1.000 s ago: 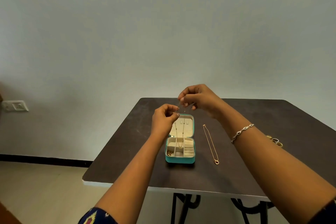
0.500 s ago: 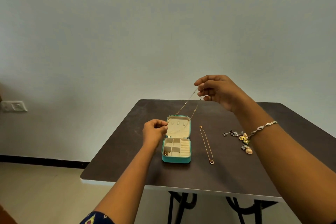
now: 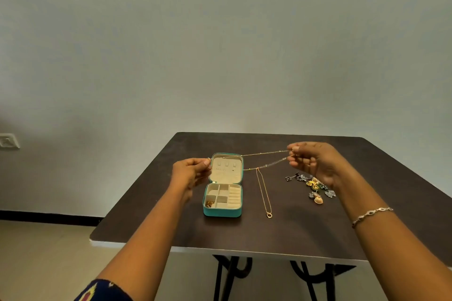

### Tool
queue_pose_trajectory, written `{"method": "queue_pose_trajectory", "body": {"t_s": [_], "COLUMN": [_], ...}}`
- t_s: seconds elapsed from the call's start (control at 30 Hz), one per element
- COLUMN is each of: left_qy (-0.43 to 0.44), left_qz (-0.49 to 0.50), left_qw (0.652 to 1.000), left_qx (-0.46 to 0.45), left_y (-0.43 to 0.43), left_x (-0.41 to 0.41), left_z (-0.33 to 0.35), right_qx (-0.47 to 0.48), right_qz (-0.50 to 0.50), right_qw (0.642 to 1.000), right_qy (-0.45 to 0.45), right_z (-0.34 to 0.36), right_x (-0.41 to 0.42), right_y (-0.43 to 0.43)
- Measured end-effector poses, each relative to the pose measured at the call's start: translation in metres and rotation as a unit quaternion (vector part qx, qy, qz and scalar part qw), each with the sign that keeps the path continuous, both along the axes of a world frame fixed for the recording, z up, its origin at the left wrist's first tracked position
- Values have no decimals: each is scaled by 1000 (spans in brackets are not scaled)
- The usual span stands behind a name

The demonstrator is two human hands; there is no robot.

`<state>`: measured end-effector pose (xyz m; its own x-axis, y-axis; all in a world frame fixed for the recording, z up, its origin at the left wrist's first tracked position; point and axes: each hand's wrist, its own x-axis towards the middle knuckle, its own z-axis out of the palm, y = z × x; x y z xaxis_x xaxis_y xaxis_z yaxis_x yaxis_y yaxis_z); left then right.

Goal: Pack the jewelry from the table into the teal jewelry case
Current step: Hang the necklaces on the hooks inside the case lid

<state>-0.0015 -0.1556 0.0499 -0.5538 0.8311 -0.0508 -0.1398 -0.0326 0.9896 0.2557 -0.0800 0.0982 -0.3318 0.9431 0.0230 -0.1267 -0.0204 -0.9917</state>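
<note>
The teal jewelry case lies open on the dark table, its cream lid upright; something small and gold sits in its front left compartment. A thin beaded gold chain is stretched across the lid between my hands. My left hand pinches one end just left of the lid. My right hand pinches the other end, right of the case and above the table. A second gold necklace with a pendant lies straight on the table right of the case. A heap of earrings lies under my right hand.
A silver bracelet is on my right wrist. The table's near white edge runs across the front, with black legs below. A wall socket is at far left. Plain wall behind.
My right hand has dropped and swung right, my left hand has moved left of the lid. The chain, hanging over the case before, is now pulled out nearly level.
</note>
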Motion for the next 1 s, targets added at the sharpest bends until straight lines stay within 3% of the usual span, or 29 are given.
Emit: {"method": "queue_pose_trajectory", "body": {"t_s": [0.23,0.47,0.8,1.0], "left_qy": [-55,-1,121,217], "left_qz": [-20,-37,-70,-88], "left_qw": [998,999,990,972], "left_qx": [15,25,30,19], "left_y": [12,27,61,97], "left_x": [4,15,39,57], "left_z": [11,28,41,37], "right_qx": [-63,-98,15,85], "right_qz": [-8,26,-5,-64], "right_qw": [998,995,999,986], "right_qy": [21,8,-30,-125], "right_z": [-43,-74,-103,-123], "right_x": [12,21,23,19], "right_y": [-10,-28,-49,-50]}}
